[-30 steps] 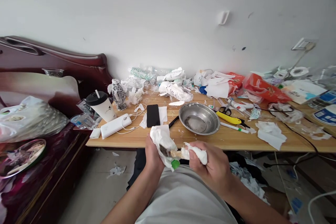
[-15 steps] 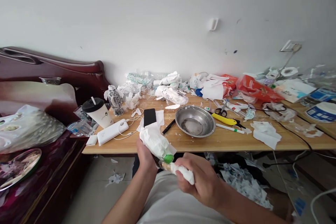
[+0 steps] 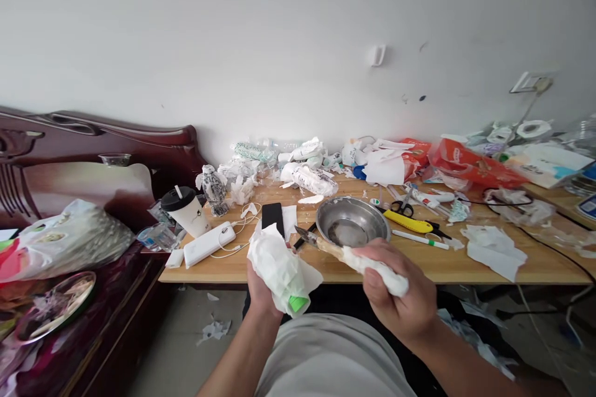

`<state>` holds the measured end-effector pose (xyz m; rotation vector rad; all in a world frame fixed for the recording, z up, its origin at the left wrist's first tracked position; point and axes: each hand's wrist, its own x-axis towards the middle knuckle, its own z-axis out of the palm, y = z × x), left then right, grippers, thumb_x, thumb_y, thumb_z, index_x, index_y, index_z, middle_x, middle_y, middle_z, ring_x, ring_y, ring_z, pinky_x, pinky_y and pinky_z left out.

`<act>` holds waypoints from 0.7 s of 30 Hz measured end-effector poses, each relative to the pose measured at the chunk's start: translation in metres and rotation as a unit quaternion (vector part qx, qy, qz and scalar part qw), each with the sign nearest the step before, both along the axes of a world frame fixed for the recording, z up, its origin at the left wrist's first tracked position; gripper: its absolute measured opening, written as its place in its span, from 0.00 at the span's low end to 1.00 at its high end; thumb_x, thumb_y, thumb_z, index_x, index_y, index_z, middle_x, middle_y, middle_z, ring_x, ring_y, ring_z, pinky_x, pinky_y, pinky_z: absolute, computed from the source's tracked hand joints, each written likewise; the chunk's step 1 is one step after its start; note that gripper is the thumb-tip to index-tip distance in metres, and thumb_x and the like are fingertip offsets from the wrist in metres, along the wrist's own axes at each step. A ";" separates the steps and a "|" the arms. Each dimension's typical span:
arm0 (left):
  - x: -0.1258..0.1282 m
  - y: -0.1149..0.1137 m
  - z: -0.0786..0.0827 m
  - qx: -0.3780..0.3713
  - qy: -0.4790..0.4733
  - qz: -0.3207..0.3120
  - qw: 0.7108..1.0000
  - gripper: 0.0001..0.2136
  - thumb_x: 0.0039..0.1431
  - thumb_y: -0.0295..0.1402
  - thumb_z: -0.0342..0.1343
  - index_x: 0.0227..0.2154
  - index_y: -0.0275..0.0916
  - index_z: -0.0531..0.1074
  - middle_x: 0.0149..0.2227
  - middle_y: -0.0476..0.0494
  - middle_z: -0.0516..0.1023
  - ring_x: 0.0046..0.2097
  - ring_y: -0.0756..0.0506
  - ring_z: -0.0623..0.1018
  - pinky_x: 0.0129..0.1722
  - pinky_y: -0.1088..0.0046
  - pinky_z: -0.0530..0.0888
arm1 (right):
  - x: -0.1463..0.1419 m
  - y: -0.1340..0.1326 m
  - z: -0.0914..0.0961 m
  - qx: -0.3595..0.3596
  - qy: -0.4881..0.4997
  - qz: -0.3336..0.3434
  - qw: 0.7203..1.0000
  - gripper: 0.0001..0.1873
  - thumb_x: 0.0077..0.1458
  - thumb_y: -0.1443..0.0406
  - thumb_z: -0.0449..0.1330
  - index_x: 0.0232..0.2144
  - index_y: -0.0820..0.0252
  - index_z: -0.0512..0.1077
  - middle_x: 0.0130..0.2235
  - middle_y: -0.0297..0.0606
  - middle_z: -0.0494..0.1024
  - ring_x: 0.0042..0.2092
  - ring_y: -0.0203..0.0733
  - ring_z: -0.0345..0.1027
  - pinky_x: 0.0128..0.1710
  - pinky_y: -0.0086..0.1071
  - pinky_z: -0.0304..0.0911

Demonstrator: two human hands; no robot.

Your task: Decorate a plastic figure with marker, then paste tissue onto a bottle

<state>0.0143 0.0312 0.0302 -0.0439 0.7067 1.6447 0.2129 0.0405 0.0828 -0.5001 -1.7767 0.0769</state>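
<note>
My left hand [image 3: 264,291] is wrapped around a bottle [image 3: 279,267] covered in white tissue, tilted so its green cap [image 3: 298,303] points down toward me. In my right hand [image 3: 400,291] is a brush [image 3: 333,250] with a wooden handle, its grip end wound in white tissue. The brush's dark tip points left, just above the table and apart from the bottle. Behind the brush stands a metal bowl [image 3: 347,226], whose inside looks wet. A black phone [image 3: 272,218] lies beyond the bottle, partly covered by it.
On the wooden table [image 3: 261,195] are a lidded cup [image 3: 189,214], a white power bank [image 3: 209,244] with a cable, a yellow utility knife [image 3: 408,221], scissors [image 3: 404,206] and a white pen [image 3: 420,239]. Paper-covered bottles [image 3: 310,178] and red bags [image 3: 475,164] line the wall.
My right hand has moved right and up, drawing the brush away from beneath the bottle to above the table edge. My left hand still holds the bottle. The view has shifted slightly.
</note>
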 end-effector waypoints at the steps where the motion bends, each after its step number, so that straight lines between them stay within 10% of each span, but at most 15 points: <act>1: -0.002 0.001 -0.001 0.005 -0.007 -0.007 1.000 0.18 0.65 0.41 0.49 0.34 0.34 0.78 0.30 0.38 0.82 0.34 0.40 0.82 0.42 0.62 0.79 | 0.001 -0.002 -0.002 -0.004 0.004 0.010 1.000 0.12 0.65 0.68 0.53 0.50 0.58 0.69 0.32 0.40 0.77 0.33 0.42 0.74 0.32 0.34 0.71; 6: 0.000 0.003 -0.014 -0.002 -0.034 -0.051 0.998 0.13 0.66 0.35 0.49 0.42 0.36 0.78 0.39 0.37 0.85 0.41 0.41 0.84 0.48 0.64 0.78 | -0.006 -0.005 -0.007 -0.002 -0.027 0.098 0.995 0.12 0.67 0.67 0.51 0.50 0.60 0.68 0.31 0.39 0.76 0.31 0.40 0.70 0.30 0.32 0.71; 13: 0.007 -0.006 -0.033 -0.022 -0.044 -0.076 0.996 0.18 0.69 0.40 0.45 0.35 0.37 0.78 0.33 0.39 0.84 0.36 0.41 0.84 0.46 0.62 0.79 | -0.005 0.006 -0.018 -0.029 -0.052 -0.035 0.998 0.05 0.66 0.67 0.54 0.42 0.59 0.69 0.32 0.37 0.78 0.32 0.39 0.75 0.33 0.29 0.72; 21: 0.008 -0.009 -0.040 0.000 -0.042 -0.153 0.987 0.19 0.66 0.43 0.50 0.39 0.32 0.79 0.32 0.35 0.83 0.31 0.41 0.82 0.33 0.65 0.79 | 0.007 -0.009 -0.010 -0.005 -0.068 -0.040 0.997 0.06 0.65 0.68 0.52 0.43 0.58 0.68 0.31 0.36 0.78 0.30 0.39 0.75 0.32 0.30 0.71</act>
